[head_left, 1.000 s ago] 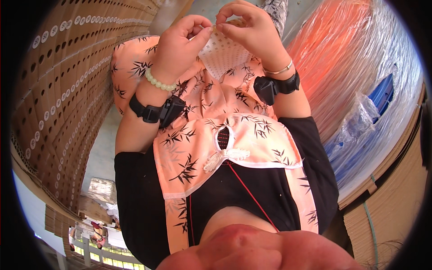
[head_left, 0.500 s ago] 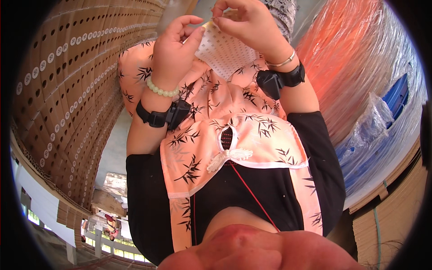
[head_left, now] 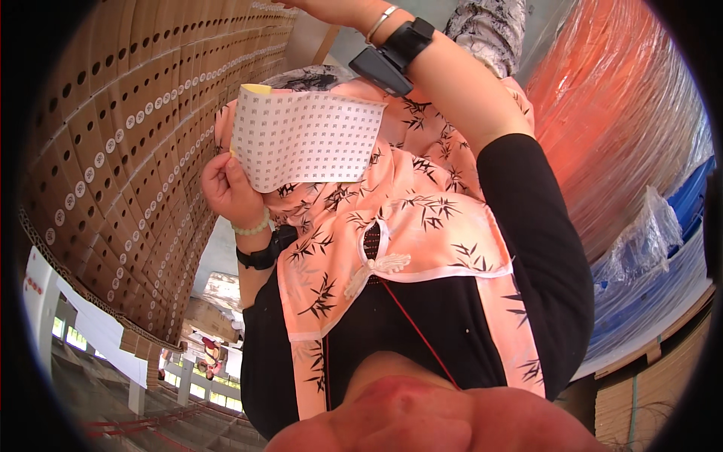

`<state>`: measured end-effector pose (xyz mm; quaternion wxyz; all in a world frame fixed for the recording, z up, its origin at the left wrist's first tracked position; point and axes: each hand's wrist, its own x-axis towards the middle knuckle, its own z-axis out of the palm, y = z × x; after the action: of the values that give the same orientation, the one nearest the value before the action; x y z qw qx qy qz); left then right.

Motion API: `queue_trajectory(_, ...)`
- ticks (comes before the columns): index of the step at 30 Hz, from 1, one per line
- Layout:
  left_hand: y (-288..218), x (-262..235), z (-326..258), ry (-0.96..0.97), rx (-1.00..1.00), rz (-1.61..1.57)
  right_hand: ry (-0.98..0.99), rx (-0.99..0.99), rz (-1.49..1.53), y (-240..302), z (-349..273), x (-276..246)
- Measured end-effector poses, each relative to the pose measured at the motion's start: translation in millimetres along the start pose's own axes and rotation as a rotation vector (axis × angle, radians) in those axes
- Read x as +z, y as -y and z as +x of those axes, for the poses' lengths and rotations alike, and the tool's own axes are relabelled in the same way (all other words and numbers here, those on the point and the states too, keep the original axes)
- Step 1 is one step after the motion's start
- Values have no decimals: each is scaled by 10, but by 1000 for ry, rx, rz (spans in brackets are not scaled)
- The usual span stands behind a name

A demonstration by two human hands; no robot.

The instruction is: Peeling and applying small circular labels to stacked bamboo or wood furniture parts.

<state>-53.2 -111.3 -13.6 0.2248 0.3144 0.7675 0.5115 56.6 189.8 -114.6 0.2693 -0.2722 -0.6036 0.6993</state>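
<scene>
A white sheet (head_left: 301, 139) printed with rows of small dark square marks hangs over my lap, its yellow backing showing at one corner. Pinched at its left edge, the sheet is held by my left hand (head_left: 228, 190), which is closed. My right hand (head_left: 331, 7) reaches away to the upper left, beside the stacked brown cardboard boxes (head_left: 143, 143). Its fingers are mostly cut off by the top edge, so what they hold or touch is hidden. The peach apron (head_left: 444, 226) with a dark bamboo pattern lies under the sheet.
The cardboard stack with round holes and white round stickers rises close on my left. Plastic-wrapped orange and blue goods (head_left: 602, 143) stand on my right, near flat cardboard (head_left: 648, 392). Farther back at lower left, another person (head_left: 211, 358) is in view.
My right hand has left the sheet and swung up and left toward the boxes. My left hand has come down and left with the sheet, which now spreads wider across the lap.
</scene>
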Motion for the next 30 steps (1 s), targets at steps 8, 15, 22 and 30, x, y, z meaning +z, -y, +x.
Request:
queue_trajectory(8,-150,157,139,-105,-60,16,-37,38,44,-108,73,195)
queue_trajectory(15,-244,168,108,-56,-60,5,-106,-99,-151,-163,-53,239)
queue_trajectory(22,-300,198,92,-73,-82,12,-144,-135,-187,-148,-103,304)
queue_trajectory(30,-296,202,75,-78,-85,17,-294,-170,-253,-195,-115,416)
